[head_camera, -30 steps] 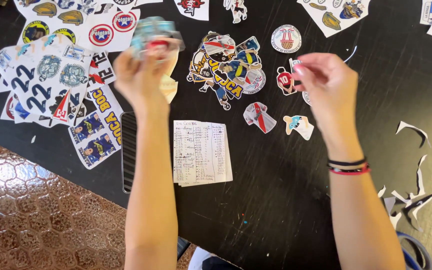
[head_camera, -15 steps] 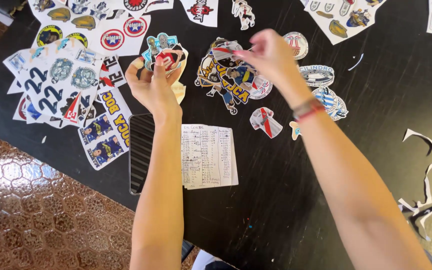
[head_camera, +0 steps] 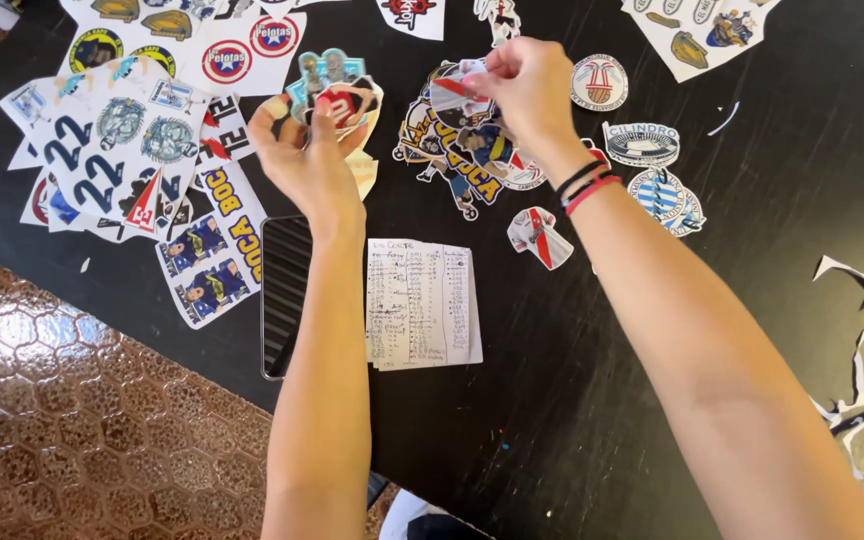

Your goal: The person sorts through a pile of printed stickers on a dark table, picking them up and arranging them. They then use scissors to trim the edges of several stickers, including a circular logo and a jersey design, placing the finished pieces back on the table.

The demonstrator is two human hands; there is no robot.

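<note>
Above the black table point(head_camera: 652, 400), at twelve o'clock, the right hand point(head_camera: 527, 85) has swung leftward from a second ago, fingers pinched on a small grey-and-red cut-out sticker point(head_camera: 457, 90), its long axis running nine to three. At eleven o'clock the left hand point(head_camera: 307, 150) grips a fanned stack of colourful die-cut stickers point(head_camera: 337, 85), pointing to twelve; the hands now nearly meet.

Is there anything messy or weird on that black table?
Yes: thin white paper scraps lie scattered along the right edge of the black table, like cut-off trimmings. The stickers at the upper left overlap in a loose heap.
</note>
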